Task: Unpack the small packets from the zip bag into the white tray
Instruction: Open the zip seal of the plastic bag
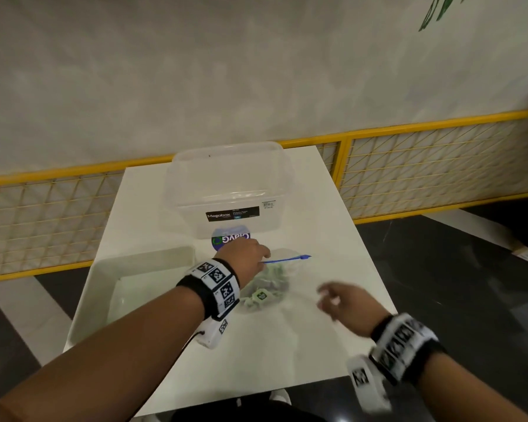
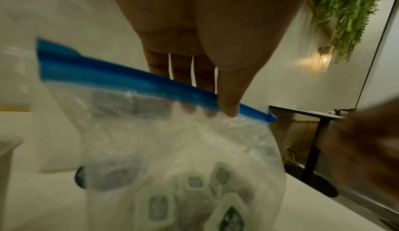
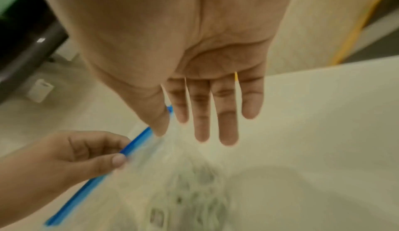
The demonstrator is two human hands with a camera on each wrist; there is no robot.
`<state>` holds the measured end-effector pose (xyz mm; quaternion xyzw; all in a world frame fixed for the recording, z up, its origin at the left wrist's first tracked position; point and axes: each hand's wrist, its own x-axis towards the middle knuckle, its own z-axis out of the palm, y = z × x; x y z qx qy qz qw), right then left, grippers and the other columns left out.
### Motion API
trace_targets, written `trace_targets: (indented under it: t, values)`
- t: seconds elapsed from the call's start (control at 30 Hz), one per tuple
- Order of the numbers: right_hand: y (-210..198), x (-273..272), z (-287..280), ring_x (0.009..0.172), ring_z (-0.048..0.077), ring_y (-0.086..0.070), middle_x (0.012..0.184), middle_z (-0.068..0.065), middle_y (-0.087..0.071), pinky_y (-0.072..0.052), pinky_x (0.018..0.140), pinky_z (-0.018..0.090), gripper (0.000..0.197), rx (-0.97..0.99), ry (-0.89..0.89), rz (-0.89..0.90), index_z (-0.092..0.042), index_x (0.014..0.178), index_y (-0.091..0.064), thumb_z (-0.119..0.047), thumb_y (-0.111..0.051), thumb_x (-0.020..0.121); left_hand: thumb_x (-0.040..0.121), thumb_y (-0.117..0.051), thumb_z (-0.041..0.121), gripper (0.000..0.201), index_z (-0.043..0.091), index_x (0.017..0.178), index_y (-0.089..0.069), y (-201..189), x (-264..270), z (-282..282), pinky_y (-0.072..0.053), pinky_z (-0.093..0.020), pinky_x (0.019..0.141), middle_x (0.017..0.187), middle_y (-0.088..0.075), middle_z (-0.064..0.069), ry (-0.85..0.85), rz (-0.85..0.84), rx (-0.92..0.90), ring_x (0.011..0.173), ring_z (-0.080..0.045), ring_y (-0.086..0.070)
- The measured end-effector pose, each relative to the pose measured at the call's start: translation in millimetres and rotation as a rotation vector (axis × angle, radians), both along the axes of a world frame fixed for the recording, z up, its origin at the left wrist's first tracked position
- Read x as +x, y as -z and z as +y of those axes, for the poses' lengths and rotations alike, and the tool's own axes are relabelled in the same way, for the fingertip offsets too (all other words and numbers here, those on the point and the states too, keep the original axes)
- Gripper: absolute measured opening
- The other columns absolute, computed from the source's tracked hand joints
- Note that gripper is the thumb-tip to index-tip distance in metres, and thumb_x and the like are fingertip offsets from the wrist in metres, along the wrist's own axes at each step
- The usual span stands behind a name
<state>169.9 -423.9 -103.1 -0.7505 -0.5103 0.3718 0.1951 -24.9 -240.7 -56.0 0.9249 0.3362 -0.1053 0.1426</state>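
Barely begun: the left hand (image 1: pixel 247 251) pinches the blue zip strip (image 2: pixel 121 77) of the zip bag (image 1: pixel 269 281) at mid-table, small packets (image 2: pixel 194 200) all inside. Nearby on the right, the right hand (image 1: pixel 345 303) hovers, fingers spread. At left, the white tray (image 1: pixel 110 269) holds none.

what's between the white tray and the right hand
The zip bag of small packets, its blue strip pinched by the left hand, lies between white tray and right hand; head view.

Clear lidded storage box (image 1: pixel 226 190) on white table (image 1: pixel 333 239), yellow mesh railing (image 1: pixel 424 166) behind, hanging greenery (image 2: pixel 345 18)
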Motion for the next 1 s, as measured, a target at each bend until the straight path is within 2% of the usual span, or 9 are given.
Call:
trace_targets:
  t: [0.07,0.13,0.23,0.37,0.53,0.6,0.7,0.93,1.0]
  values:
    - [-6,5,33,0.060,0.001,-0.056,0.095,-0.014,-0.068,-0.047,0.076,0.020,0.038,0.104,0.050,-0.088,-0.032,0.117,-0.055,-0.030,-0.071,0.083,0.098,-0.048,0.026,0.026,0.021,0.117,-0.065,-5,7,-3,-0.044,-0.031,0.086,0.110,-0.064,-0.003,-0.009,-0.013,-0.009,0.104,-0.022,-0.058]
    - [-19,6,62,0.061,-0.003,-0.052,0.100,-0.012,-0.066,-0.048,0.080,0.024,0.047,0.154,0.042,-0.101,-0.030,0.124,-0.053,-0.024,-0.072,0.082,0.097,-0.048,0.024,0.025,0.022,0.112,-0.067,-8,8,-4,-0.046,-0.030,0.081,0.102,-0.067,-0.002,-0.046,-0.054,-0.015,0.096,-0.021,-0.060]
    - [-22,7,86,0.069,0.007,-0.054,0.093,-0.010,-0.065,-0.048,0.078,0.025,0.036,0.160,0.037,-0.145,-0.025,0.120,-0.060,-0.015,-0.065,0.086,0.096,-0.050,0.024,0.023,0.024,0.110,-0.069,-9,-1,3,-0.047,-0.028,0.081,0.099,-0.066,0.000,-0.122,-0.101,-0.003,0.093,-0.019,-0.060]
    - [-21,4,95,0.077,0.016,-0.056,0.090,-0.002,-0.066,-0.047,0.074,0.027,0.017,0.155,0.009,-0.197,-0.021,0.106,-0.069,-0.021,-0.061,0.091,0.094,-0.055,0.027,0.019,0.025,0.104,-0.071,-7,-10,13,-0.028,-0.017,0.076,0.088,-0.049,0.013,-0.138,-0.140,0.099,0.096,-0.012,-0.056]
    - [-24,-1,99,0.076,0.021,-0.060,0.073,-0.005,-0.063,-0.050,0.071,0.031,0.012,0.179,0.022,-0.129,-0.019,0.094,-0.075,-0.025,-0.065,0.089,0.090,-0.059,0.041,0.022,0.030,0.108,-0.066,-6,10,7,-0.039,-0.024,0.084,0.104,-0.062,0.012,-0.126,-0.202,0.028,0.095,-0.010,-0.057]
    - [-26,-3,100,0.077,0.023,-0.061,0.079,0.001,-0.069,-0.049,0.073,0.032,0.014,0.195,-0.024,-0.157,-0.019,0.095,-0.076,-0.024,-0.064,0.089,0.090,-0.060,0.043,0.025,0.028,0.109,-0.065,-6,27,0,-0.043,-0.028,0.086,0.104,-0.065,0.009,-0.089,-0.236,-0.031,0.095,-0.012,-0.059]
    - [-24,-1,101,0.075,0.022,-0.058,0.087,0.004,-0.072,-0.042,0.067,0.030,0.017,0.232,-0.074,-0.250,-0.019,0.098,-0.076,-0.025,-0.062,0.091,0.090,-0.058,0.044,0.025,0.026,0.104,-0.069,-7,46,-5,-0.049,-0.036,0.084,0.094,-0.069,0.001,-0.067,-0.207,0.001,0.091,-0.020,-0.062]
    - [-23,7,95,0.077,0.019,-0.061,0.087,-0.002,-0.071,-0.047,0.070,0.029,0.016,0.287,-0.046,-0.264,-0.021,0.095,-0.074,-0.031,-0.061,0.092,0.089,-0.063,0.038,0.016,0.029,0.097,-0.073,-1,5,12,-0.045,-0.026,0.086,0.093,-0.067,0.008,-0.191,-0.272,0.082,0.083,-0.010,-0.056]
    - [-21,11,91,0.078,0.018,-0.062,0.087,-0.004,-0.071,-0.049,0.071,0.030,0.016,0.297,-0.058,-0.281,-0.022,0.094,-0.074,-0.031,-0.061,0.092,0.087,-0.065,0.036,0.016,0.027,0.098,-0.073,-1,-23,25,-0.044,-0.025,0.083,0.096,-0.070,0.004,-0.234,-0.226,0.098,0.087,-0.015,-0.059]
